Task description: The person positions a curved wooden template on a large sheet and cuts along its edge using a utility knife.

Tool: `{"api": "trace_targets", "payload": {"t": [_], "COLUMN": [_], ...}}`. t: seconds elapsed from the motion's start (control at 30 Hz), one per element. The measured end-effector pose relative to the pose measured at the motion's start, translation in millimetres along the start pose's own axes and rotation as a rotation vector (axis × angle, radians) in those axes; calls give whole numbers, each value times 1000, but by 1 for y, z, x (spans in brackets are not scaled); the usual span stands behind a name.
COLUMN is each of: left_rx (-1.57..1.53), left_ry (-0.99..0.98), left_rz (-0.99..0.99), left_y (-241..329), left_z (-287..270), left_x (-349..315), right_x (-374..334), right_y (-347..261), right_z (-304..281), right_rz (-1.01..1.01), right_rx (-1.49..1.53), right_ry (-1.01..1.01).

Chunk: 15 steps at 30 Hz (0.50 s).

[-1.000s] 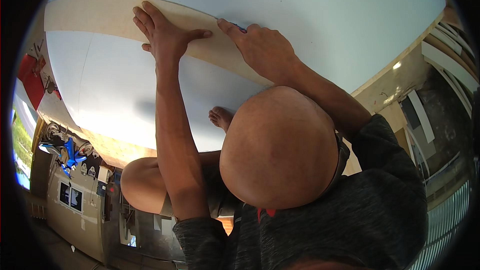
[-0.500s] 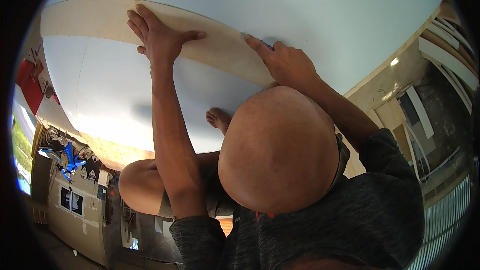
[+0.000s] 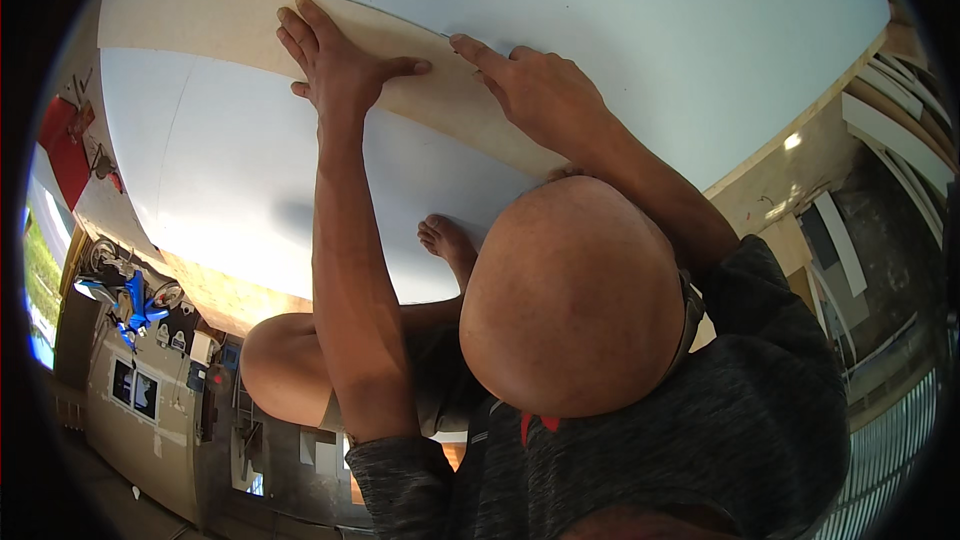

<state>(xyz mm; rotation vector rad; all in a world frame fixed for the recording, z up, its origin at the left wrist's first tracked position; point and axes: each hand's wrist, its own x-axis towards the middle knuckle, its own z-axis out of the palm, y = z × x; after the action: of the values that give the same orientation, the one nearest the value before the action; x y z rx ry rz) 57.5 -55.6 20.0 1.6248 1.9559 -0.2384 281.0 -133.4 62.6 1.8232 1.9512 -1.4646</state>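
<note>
A long pale wooden strip [image 3: 190, 22] lies across a large smooth white sheet [image 3: 700, 70]. My left hand [image 3: 345, 75] presses flat on the strip, fingers spread and thumb stretched to the right. To its right, my right hand [image 3: 545, 90] is closed round a slim tool, its index finger pointing along the strip's far edge. Only the thin tip of the slim tool [image 3: 447, 36] shows at that edge; the rest is hidden in my hand, so its kind is unclear.
My bare foot [image 3: 445, 238] rests on the sheet, near my bent knee [image 3: 285, 365]. Offcut boards [image 3: 900, 130] lean at the right, past the sheet's edge. A blue motorbike [image 3: 135, 305] and a red object [image 3: 65, 155] stand at the left.
My right hand has slid left along the strip's far edge with the tool, closer to my left hand. The left hand stays on the strip; the whole view has shifted slightly.
</note>
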Motion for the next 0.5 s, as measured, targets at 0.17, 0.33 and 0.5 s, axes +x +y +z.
{"api": "trace_targets", "payload": {"t": [0.17, 0.33, 0.5], "left_rx": [6, 37, 62], "left_ry": [-9, -40, -43], "left_rz": [-4, -17, -24], "left_y": [2, 5, 6], "left_z": [0, -4, -4], "left_x": [1, -2, 0], "right_x": [1, 1, -12], "right_y": [1, -11, 1], "right_z": [14, 5, 6], "right_rz": [-16, -9, -3], "right_rx": [-73, -132, -137], "right_ry": [65, -22, -49]}}
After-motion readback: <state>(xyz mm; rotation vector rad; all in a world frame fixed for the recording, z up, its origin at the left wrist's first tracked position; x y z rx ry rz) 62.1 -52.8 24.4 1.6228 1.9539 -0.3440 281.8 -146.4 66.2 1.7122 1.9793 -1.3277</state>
